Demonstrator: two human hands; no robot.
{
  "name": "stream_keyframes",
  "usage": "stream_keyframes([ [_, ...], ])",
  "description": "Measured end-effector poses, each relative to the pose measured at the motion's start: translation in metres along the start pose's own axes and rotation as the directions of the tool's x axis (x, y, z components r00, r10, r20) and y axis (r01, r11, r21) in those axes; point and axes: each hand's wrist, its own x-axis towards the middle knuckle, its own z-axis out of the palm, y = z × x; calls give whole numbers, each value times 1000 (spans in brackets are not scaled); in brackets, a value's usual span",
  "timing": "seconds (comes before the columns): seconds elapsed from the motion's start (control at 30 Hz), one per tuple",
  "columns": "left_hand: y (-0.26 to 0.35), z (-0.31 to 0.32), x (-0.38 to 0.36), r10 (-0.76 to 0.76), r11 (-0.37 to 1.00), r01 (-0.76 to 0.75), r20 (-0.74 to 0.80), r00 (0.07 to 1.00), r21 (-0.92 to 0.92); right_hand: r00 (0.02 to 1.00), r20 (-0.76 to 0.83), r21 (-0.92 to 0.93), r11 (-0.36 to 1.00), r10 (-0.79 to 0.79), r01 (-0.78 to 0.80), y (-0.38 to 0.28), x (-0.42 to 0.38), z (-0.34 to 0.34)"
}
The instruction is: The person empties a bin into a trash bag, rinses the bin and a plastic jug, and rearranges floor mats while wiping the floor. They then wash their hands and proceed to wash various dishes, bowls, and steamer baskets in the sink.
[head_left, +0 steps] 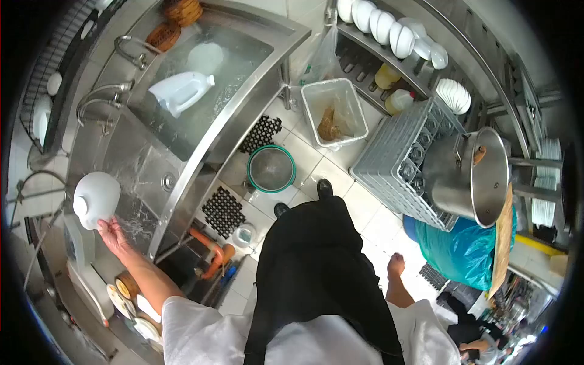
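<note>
My left hand (112, 236) is closed on the lower edge of a rounded white plastic jug (102, 191), holding it over the near end of the sink, with its short neck toward the left. Below it, water splashes in the steel basin (137, 173) around the drain (170, 182). In the water-filled basin beyond floats a white plastic jug with a handle (182, 91), and near it lies a pale round dish (205, 57). My right hand (396, 265) hangs low at my right side, fingers curled, with nothing showing in it.
A green-rimmed strainer bucket (294, 171) and a lined white bin (362, 135) stand on the tiled floor. To the right, grey glass racks (380, 152) carry a big steel pot (447, 173). White bowls (382, 25) line a shelf. Another person (486, 344) is at lower right.
</note>
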Motion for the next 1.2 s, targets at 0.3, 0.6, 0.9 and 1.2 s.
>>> stream_keyframes([
  [0.3, -61, 145, -238, -432, 886, 443, -101, 896, 135, 965, 119, 394, 903, -233, 169, -102, 59, 12],
  [0.6, -456, 150, -367, -475, 698, 458, -123, 872, 551, 827, 230, 622, 731, -513, 281, -324, 164, 89],
  [0.9, -584, 65, -385, -405, 300, 618, -489, 773, 727, 839, 412, 878, 401, -356, -261, -397, 306, 186],
  [1.2, -673, 13, -427, -912, 360, 897, -300, 281, -254, 961, 277, 886, 383, 11, -260, -438, 294, 216],
])
